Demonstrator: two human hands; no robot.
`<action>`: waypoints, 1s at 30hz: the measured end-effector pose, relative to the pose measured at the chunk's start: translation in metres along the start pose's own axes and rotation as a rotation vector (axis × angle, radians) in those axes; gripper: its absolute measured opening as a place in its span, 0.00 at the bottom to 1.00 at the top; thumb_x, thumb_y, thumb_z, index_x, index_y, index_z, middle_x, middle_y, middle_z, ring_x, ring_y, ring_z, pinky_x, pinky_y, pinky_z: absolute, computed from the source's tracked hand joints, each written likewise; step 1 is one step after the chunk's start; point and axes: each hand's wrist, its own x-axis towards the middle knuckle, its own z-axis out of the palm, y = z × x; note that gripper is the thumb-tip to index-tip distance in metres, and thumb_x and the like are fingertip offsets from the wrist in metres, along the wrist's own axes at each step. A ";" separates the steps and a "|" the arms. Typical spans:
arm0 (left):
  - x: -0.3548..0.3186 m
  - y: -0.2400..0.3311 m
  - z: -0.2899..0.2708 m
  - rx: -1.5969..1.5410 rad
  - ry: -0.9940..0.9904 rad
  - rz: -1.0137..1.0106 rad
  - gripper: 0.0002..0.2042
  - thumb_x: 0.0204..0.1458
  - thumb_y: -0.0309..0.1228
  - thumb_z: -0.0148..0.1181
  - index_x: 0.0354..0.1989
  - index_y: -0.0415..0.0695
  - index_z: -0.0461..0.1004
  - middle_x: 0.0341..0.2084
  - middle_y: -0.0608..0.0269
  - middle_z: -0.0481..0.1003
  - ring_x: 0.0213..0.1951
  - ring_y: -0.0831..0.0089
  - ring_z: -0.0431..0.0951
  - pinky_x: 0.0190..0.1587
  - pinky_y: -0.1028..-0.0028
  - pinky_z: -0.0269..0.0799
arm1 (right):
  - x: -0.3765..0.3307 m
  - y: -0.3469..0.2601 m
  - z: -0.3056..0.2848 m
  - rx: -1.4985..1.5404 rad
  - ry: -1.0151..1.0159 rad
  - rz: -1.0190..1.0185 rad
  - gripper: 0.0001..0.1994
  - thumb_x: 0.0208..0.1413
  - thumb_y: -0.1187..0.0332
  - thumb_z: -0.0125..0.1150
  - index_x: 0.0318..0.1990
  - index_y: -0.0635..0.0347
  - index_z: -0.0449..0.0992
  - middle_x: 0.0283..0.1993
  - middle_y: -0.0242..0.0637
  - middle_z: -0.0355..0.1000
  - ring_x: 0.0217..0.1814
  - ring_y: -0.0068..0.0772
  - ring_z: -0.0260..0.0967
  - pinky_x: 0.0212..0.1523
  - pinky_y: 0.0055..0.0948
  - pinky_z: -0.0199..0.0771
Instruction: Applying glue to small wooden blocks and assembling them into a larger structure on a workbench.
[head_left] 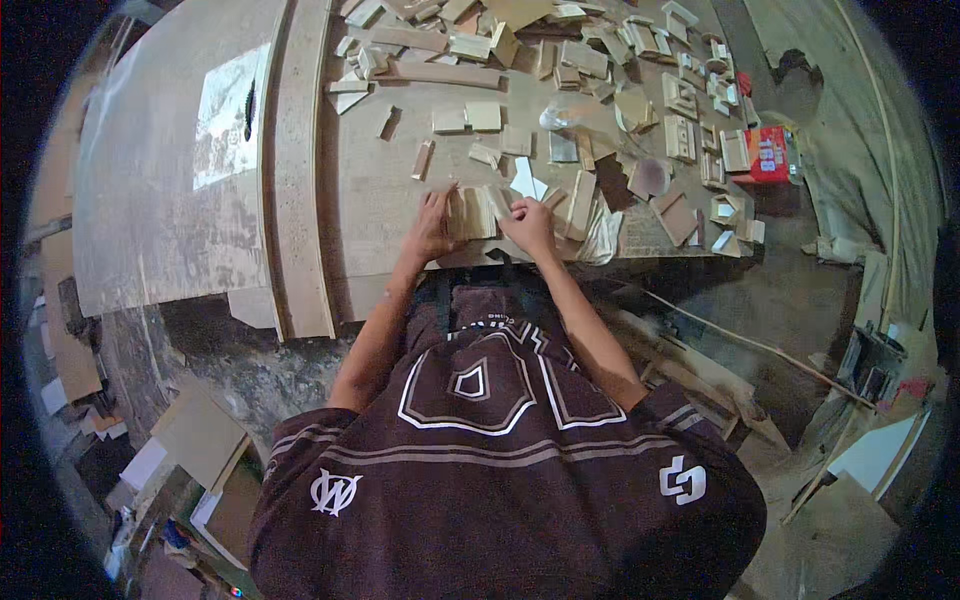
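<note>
At the near edge of the workbench, a pale wooden block [474, 214] with grooved or layered sides stands between my hands. My left hand [432, 230] is closed against the block's left side, fingers pointing away from me. My right hand [529, 225] is curled in a pinch at a thin pale wood piece [499, 201], which leans by the block's right side. Whether that piece touches the block is hard to see. Just beyond my right hand lie a white card-like piece [526, 180] and a longer wood strip [580, 205].
Many wood offcuts [485, 117] cover the bench's far side and right. A red box [768, 155] sits at the right edge, near a sandpaper-like brown sheet [612, 181]. Long raised boards [298, 170] run along the left. Boards [205, 440] lean at lower left.
</note>
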 end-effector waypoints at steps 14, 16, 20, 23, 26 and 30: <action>-0.009 -0.009 0.006 0.158 -0.016 -0.048 0.53 0.24 0.41 0.79 0.64 0.39 0.60 0.57 0.48 0.66 0.57 0.46 0.63 0.62 0.56 0.62 | 0.001 0.036 0.028 0.041 0.178 -0.178 0.19 0.41 0.72 0.69 0.46 0.59 0.80 0.31 0.40 0.75 0.33 0.38 0.74 0.39 0.35 0.76; -0.011 -0.014 0.005 0.160 -0.038 -0.001 0.52 0.25 0.42 0.80 0.64 0.39 0.61 0.58 0.49 0.66 0.57 0.47 0.63 0.62 0.57 0.62 | 0.007 0.045 0.027 0.144 0.061 -0.149 0.21 0.46 0.74 0.68 0.51 0.63 0.79 0.37 0.41 0.76 0.35 0.26 0.74 0.37 0.26 0.77; -0.006 -0.013 0.007 0.160 -0.021 0.056 0.51 0.26 0.45 0.79 0.63 0.39 0.61 0.58 0.50 0.66 0.58 0.48 0.64 0.62 0.56 0.62 | 0.017 0.052 0.021 0.241 -0.001 -0.133 0.16 0.51 0.75 0.66 0.50 0.60 0.81 0.36 0.38 0.79 0.36 0.21 0.74 0.38 0.22 0.75; -0.009 -0.014 0.005 0.170 -0.040 0.032 0.51 0.26 0.46 0.79 0.63 0.40 0.61 0.58 0.50 0.67 0.57 0.48 0.64 0.62 0.56 0.62 | 0.013 0.032 0.007 0.326 -0.053 -0.042 0.17 0.47 0.77 0.68 0.48 0.60 0.82 0.37 0.37 0.80 0.36 0.22 0.76 0.39 0.23 0.76; -0.005 -0.012 0.004 0.163 -0.056 0.028 0.52 0.26 0.47 0.79 0.63 0.40 0.62 0.57 0.50 0.67 0.57 0.48 0.64 0.62 0.55 0.61 | 0.017 0.033 0.007 0.302 -0.075 0.018 0.20 0.44 0.78 0.70 0.49 0.62 0.81 0.38 0.37 0.80 0.36 0.23 0.77 0.38 0.23 0.77; -0.002 -0.002 0.003 0.204 -0.074 -0.010 0.53 0.23 0.48 0.80 0.64 0.43 0.62 0.55 0.48 0.66 0.56 0.46 0.64 0.61 0.54 0.62 | 0.025 0.047 0.018 0.317 -0.081 0.024 0.20 0.44 0.75 0.73 0.48 0.62 0.81 0.36 0.36 0.80 0.34 0.22 0.76 0.37 0.23 0.77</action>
